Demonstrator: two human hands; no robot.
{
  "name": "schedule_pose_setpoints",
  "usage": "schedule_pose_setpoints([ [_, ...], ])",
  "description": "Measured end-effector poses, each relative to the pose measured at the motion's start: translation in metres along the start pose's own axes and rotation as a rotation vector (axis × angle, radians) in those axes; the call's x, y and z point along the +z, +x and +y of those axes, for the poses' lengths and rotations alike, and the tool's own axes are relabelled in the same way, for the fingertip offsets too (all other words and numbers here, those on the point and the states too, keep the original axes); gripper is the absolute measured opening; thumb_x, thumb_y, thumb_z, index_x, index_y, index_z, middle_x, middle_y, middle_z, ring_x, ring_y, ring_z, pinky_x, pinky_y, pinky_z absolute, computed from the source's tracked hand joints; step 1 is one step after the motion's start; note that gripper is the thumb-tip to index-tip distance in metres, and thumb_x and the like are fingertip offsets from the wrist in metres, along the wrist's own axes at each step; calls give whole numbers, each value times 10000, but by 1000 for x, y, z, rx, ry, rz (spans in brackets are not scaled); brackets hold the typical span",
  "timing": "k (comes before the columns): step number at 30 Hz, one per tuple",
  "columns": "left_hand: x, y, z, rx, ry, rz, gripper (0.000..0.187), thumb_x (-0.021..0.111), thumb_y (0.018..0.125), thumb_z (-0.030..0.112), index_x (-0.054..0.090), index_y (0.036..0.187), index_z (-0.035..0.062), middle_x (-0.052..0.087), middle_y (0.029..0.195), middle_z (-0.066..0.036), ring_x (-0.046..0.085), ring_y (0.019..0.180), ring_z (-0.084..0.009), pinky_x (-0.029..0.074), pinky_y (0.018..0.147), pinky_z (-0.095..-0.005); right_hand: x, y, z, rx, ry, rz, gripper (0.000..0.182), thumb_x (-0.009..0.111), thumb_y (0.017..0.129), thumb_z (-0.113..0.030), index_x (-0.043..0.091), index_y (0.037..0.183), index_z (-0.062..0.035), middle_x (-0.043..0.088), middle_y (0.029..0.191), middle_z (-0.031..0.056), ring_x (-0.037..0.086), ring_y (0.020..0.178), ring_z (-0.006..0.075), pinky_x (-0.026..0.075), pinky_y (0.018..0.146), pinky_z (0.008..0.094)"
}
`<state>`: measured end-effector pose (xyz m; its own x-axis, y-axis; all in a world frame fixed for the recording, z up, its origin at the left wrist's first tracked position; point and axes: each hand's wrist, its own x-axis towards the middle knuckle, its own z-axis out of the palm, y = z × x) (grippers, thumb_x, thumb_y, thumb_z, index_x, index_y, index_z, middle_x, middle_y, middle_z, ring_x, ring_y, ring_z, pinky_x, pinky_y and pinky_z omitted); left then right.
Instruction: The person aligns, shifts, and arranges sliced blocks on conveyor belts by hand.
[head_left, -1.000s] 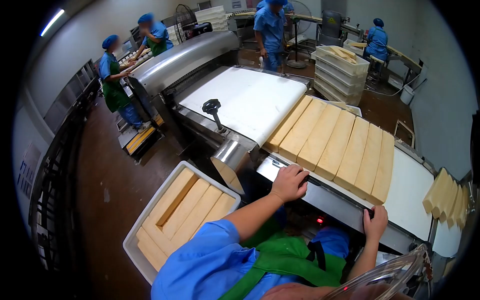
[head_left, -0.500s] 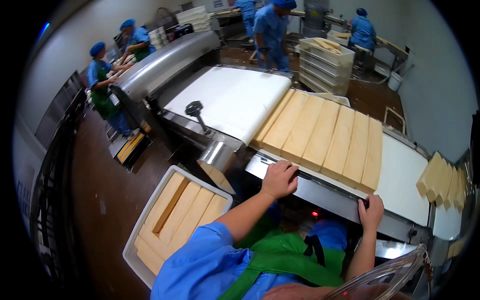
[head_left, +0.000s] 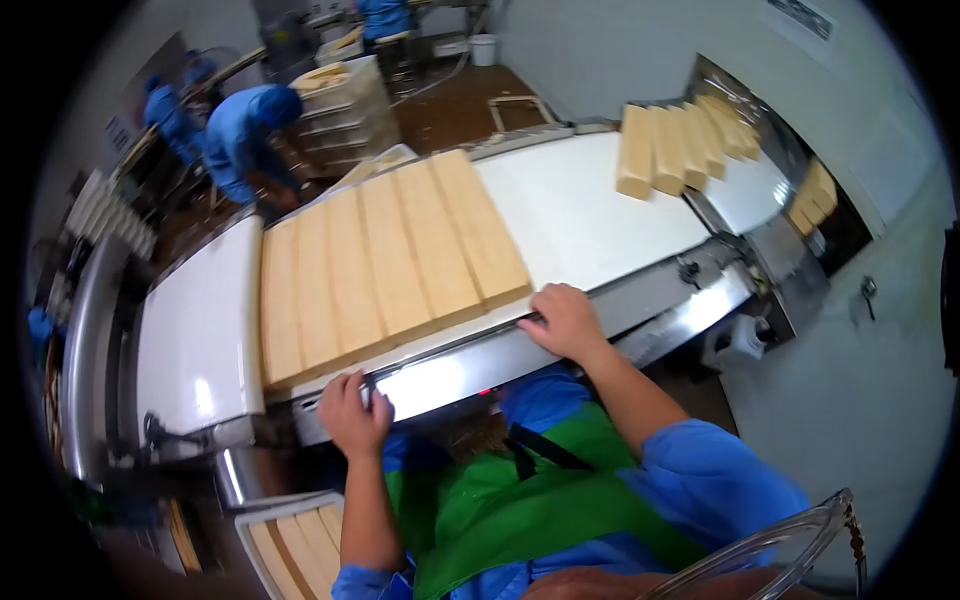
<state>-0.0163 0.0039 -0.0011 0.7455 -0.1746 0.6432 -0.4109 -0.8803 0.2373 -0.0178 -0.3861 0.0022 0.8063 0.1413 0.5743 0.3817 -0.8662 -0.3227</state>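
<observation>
A row of long pale-yellow blocks lies side by side on the white conveyor belt before me. At the near side runs the conveyor's metal edge. My left hand curls over this edge near the row's left end, below the blocks. Further right, my right hand grips the same edge beside the row's near right corner. Neither hand holds a block. More pale-yellow blocks lie slanted, partly overlapping, at the belt's right end.
A grey-white bin with blocks stands low at the left. Stacked white crates stand beyond the belt, where a bending co-worker works. Another white belt section adjoins on the left. A wall stands at the right.
My view has swung to the right, bringing the belt's right end and slanted blocks closer to the middle. The co-worker behind the belt now bends down. Both hands remain on the metal edge.
</observation>
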Motion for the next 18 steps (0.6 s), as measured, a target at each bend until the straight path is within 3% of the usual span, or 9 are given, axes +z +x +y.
schedule_pose_setpoints([
  [5,4,-7,-7,-16,49,-50,399,685,790,242,684,1143,57,647,1145,-159,594,1110,-380,445,955,-492,-7,2,-7,50,-10,-23,289,788,779,-306,610,830,-85,597,840,111,602,804,344,488,717,470],
  [11,3,-6,-6,-12,62,-69,402,679,782,238,680,1139,54,643,1139,-156,591,1103,-378,436,958,-492,-11,4,-9,78,10,-78,287,794,780,-309,637,871,-86,613,867,112,612,847,337,497,754,463],
  [13,5,-6,-6,-2,75,-57,403,675,775,233,678,1135,52,641,1130,-157,592,1097,-378,437,952,-493,-19,11,-6,85,103,-34,330,827,741,-290,672,957,-94,665,957,102,639,923,321,506,829,435],
  [16,4,-4,-5,12,93,-52,410,666,760,225,673,1129,48,636,1114,-159,594,1082,-378,441,936,-493,-34,49,47,-137,-148,179,445,824,769,-346,693,1136,-132,681,1182,97,627,1142,325,474,1015,474],
  [18,2,-3,-5,18,92,-58,416,662,751,221,670,1128,46,633,1106,-160,594,1072,-378,444,926,-494,-48,101,93,16,-299,95,456,790,816,-406,690,1215,-209,615,1342,119,545,1276,332,417,1081,495],
])
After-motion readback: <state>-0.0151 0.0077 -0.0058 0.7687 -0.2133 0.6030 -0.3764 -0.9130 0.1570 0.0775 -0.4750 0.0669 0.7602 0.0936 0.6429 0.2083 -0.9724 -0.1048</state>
